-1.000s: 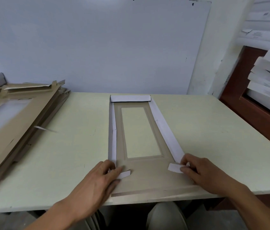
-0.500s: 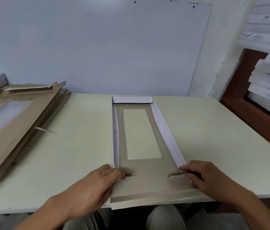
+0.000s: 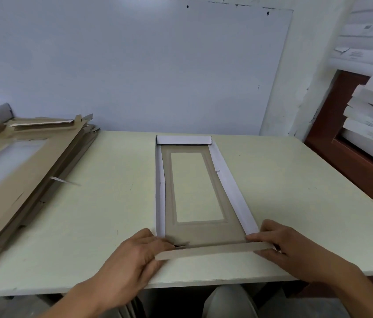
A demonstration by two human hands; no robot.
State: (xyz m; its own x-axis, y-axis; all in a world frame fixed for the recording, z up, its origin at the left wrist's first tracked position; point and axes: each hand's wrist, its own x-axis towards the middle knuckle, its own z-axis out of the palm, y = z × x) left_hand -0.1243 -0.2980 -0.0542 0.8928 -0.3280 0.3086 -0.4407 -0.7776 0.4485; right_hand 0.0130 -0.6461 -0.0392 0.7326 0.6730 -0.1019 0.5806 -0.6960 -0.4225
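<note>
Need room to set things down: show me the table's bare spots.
Bare table between the cardboard stack and the windowed blank; a wider patch right of the blank. Crowded: the stack's side, and the near edge, where left hand and right hand hold the flap.

Left hand: palm down, thumb and fingers pinching one end of cardboard flap. Right hand: mirrored, pinching opposite end.

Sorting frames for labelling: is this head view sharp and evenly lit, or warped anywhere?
Head view: soft, even light, no glare on the table; faint shadows under the left hand and right hand; windowed box blank sharp; cardboard stack at left blurred; wide-angle lens leans the right edge of the whiteboard.
</note>
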